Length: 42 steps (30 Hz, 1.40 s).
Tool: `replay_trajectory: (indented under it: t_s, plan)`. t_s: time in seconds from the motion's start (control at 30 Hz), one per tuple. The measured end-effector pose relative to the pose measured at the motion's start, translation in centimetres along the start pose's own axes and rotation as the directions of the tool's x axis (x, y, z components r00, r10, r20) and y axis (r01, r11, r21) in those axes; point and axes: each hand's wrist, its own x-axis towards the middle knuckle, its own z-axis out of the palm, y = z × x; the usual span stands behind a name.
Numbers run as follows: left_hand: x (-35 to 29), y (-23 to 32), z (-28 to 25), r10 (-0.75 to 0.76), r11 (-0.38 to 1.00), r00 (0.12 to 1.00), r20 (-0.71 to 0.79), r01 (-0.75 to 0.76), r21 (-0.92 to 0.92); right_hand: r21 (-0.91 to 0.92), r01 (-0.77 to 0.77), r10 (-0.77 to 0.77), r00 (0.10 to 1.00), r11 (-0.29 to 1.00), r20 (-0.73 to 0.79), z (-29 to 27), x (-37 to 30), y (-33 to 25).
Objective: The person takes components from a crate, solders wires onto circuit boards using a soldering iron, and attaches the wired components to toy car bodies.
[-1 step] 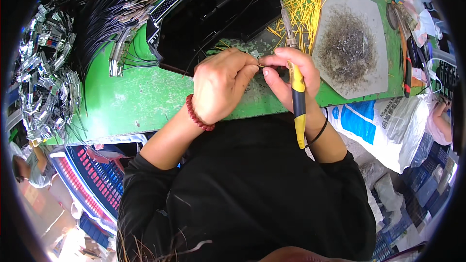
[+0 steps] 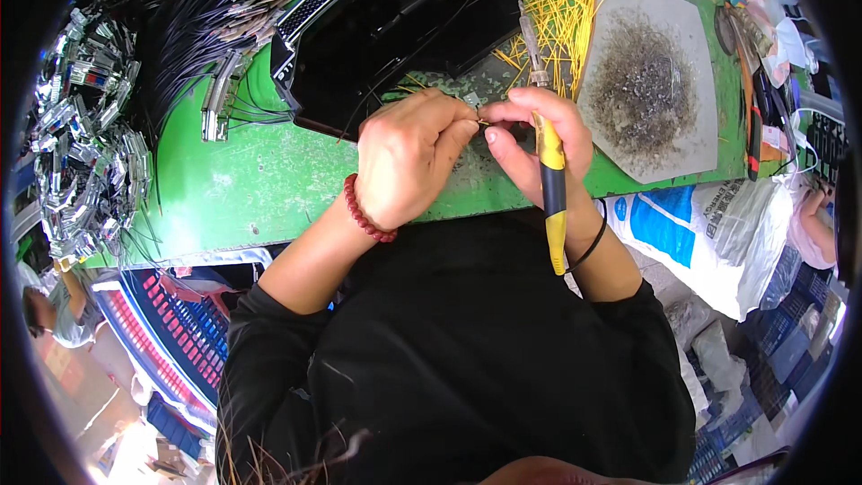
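Over the front part of the green workbench, my left hand is closed, thumb and forefinger pinching a thin yellowish piece too small to make out fully. My right hand holds a soldering iron with a yellow and black handle; its metal barrel points away from me. The right thumb and forefinger come close to the pinched piece, and whether they touch it I cannot tell. Just beyond my hands lies a glossy black plastic shell. Thin yellow strands are heaped to its right.
A grey board covered with dark crumbs lies at the right. Bundles of black wires and shiny metal-like parts pile up at the left. Tools line the right edge. White sacks and a blue crate stand below the bench.
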Motion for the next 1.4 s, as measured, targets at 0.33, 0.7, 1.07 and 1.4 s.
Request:
replay_trajectory:
  t_s: [0.33, 0.7, 1.07, 1.4]
  plan:
    - [0.1, 0.1, -0.5, -0.006, 0.999, 0.994, 0.108, 0.002, 0.041, 0.142, -0.152, 0.159, 0.986, 0.978, -0.039, 0.2, 0.3, -0.2]
    - [0.2, 0.3, -0.9, -0.046, 0.999, 0.983, 0.178, 0.040, 0.034, 0.033, -0.060, 0.057, 0.995, 0.998, 0.077, 0.0, 0.5, 0.1]
    - [-0.3, -0.5, -0.2, 0.093, 0.990, 0.995, -0.041, -0.088, 0.113, -0.275, 0.070, -0.068, 0.998, 0.959, 0.020, -0.3, 2.5, -0.1]
    - [-0.1, -0.6, -0.1, 0.072, 0.962, 0.997, -0.040, -0.059, 0.266, -0.557, 0.246, -0.078, 0.948, 0.793, 0.308, -0.7, 3.4, -0.7]
